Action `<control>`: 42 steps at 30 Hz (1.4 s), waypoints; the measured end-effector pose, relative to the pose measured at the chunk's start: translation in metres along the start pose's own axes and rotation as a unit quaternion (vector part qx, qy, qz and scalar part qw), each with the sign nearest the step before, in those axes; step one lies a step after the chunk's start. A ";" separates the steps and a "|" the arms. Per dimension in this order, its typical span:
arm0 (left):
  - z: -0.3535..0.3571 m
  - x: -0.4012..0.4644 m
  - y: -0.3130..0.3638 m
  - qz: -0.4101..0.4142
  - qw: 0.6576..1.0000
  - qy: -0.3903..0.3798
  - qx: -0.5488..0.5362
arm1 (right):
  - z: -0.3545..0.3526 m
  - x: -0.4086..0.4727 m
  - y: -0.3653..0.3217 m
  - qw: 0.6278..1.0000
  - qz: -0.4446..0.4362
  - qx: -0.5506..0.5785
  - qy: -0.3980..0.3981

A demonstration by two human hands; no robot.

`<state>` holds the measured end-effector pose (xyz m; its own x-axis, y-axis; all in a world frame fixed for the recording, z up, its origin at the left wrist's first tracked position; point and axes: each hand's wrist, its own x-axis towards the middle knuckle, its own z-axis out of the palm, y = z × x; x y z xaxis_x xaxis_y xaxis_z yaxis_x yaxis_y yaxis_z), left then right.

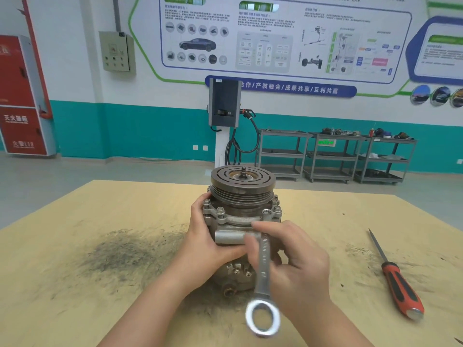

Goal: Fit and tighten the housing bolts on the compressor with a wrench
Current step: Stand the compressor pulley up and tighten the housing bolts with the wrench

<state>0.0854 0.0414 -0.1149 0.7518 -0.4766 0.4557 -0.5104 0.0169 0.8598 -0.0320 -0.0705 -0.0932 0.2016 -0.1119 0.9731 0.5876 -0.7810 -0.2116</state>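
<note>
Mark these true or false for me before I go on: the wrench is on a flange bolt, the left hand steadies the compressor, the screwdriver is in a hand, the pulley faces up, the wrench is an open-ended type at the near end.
1. The wrench has its far end at a bolt on the housing flange. True.
2. The left hand holds the compressor body. True.
3. The right hand holds the screwdriver. False: it grips the wrench; the screwdriver lies on the table to the right.
4. The pulley faces up. True.
5. The wrench's near end is open-ended. False: it is a closed ring.
</note>
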 end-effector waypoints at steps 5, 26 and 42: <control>0.000 -0.001 0.002 0.004 1.000 -0.005 -0.003 | -0.010 0.007 0.002 0.998 -0.048 -0.036 -0.002; -0.011 0.002 0.008 -0.021 1.000 -0.017 -0.010 | -0.028 0.025 0.025 0.867 0.381 0.296 0.125; -0.007 0.000 0.003 -0.012 1.000 -0.015 -0.018 | -0.022 0.021 0.005 0.898 0.290 0.277 0.184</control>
<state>0.0871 0.0478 -0.1108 0.7512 -0.5026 0.4279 -0.4758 0.0369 0.8788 -0.0424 -0.0903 -0.0715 0.3871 -0.6753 0.6278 0.7872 -0.1125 -0.6063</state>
